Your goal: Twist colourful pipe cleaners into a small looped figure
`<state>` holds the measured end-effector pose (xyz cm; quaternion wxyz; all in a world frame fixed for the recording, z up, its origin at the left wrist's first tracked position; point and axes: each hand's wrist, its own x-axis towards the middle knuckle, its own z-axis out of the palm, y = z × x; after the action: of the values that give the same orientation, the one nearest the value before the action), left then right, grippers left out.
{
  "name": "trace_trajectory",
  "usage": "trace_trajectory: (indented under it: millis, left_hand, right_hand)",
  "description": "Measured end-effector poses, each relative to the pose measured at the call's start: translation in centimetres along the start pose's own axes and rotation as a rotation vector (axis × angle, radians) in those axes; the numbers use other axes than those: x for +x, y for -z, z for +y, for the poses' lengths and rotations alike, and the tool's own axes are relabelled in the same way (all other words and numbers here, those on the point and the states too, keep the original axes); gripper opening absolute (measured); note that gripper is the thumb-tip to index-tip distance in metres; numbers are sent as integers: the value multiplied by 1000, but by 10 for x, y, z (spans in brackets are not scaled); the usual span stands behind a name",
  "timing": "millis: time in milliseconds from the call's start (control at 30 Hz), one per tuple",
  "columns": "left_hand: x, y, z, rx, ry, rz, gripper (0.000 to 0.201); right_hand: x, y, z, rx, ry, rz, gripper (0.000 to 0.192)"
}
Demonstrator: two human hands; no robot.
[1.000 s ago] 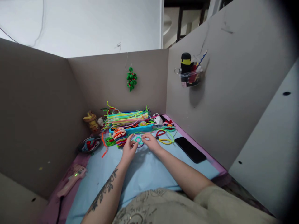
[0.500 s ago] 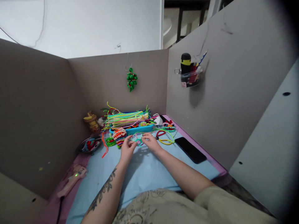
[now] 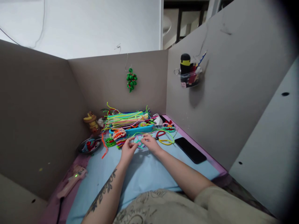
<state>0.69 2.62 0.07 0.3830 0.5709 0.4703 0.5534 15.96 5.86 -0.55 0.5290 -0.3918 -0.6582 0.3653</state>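
**Both hands on a small pipe-cleaner piece**

We hold a small teal-and-pink pipe-cleaner piece (image 3: 139, 142) over the blue mat (image 3: 144, 174). Our left hand (image 3: 127, 151) pinches it from 9 o'clock, our right hand (image 3: 149, 142) from 3 o'clock, fingertips pressed together on it. At 12 o'clock sits the blue tray (image 3: 137, 129) of pipe cleaners; at 3 o'clock lies a black phone (image 3: 190, 150).

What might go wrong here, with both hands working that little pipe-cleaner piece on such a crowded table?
The small piece, pinched between left hand and right hand, may slip into the loose loops beside it and tangle. The right forearm lies near the phone and might nudge it. The glue gun shows a green light, so it may be hot.
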Motion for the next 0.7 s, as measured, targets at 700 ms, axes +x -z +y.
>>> trace_trajectory:
  millis: [700]
  left_hand:
    - [-1,0,6,-29,11,101,43]
  right_hand:
    - [-2,-1,-4,7,-80,-67,15]
